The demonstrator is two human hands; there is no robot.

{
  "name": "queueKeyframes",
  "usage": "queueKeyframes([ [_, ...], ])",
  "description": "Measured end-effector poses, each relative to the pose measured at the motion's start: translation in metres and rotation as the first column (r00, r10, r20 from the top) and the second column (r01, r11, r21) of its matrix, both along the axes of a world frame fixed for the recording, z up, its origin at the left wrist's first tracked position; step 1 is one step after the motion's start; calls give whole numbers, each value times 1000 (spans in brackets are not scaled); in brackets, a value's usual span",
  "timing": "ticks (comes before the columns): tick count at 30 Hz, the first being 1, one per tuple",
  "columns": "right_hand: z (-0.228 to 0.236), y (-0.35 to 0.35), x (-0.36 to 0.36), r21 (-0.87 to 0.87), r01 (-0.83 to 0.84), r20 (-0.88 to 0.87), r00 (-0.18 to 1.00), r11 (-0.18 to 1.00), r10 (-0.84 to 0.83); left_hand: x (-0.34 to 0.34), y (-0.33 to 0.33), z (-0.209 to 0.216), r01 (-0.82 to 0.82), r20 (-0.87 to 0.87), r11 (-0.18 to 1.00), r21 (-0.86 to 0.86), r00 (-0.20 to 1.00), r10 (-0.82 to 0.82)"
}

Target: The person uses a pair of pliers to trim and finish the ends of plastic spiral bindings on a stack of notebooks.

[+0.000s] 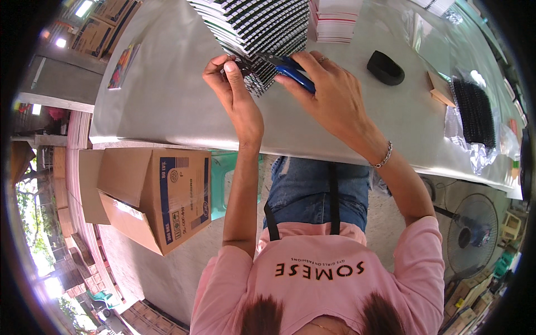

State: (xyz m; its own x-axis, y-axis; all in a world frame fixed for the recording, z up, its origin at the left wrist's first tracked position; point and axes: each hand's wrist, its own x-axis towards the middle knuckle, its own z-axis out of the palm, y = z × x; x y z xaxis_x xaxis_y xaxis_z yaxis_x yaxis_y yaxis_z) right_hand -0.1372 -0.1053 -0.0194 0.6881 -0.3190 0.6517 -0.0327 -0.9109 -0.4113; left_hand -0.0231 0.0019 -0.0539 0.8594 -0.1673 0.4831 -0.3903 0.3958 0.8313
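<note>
My right hand (335, 92) is wrapped round blue-handled pliers (296, 77), whose dark jaws point left toward the near end of a stack of wire-bound booklets (262, 28). White page edges and rows of black wire loops show along this stack. Beside the jaws, my left hand (237, 97) has its thumb and fingers pinched together at the stack's near left corner. Something small and dark lies at its fingertips, perhaps a wire end, but I cannot make it out. The pliers' tips overlap the black loops, so whether they grip one is unclear.
Right of the stack stands a pile of white and red booklets (335, 22). A black hollow block (385, 68), a small wooden block (441, 89) and a bundle of black wire binding (474, 111) lie on the grey table (167, 106). Below are an open cardboard box (184, 195) and a fan (473, 234).
</note>
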Motion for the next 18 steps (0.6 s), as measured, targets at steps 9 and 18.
queueKeyframes([
  [9,-7,-4,7,-139,8,27,1000,990,-4,-8,8,1,172,-52,984,44,984,-170],
  [18,-4,0,10,24,-35,-99,994,999,37,-3,5,-5,52,23,989,140,998,-56],
])
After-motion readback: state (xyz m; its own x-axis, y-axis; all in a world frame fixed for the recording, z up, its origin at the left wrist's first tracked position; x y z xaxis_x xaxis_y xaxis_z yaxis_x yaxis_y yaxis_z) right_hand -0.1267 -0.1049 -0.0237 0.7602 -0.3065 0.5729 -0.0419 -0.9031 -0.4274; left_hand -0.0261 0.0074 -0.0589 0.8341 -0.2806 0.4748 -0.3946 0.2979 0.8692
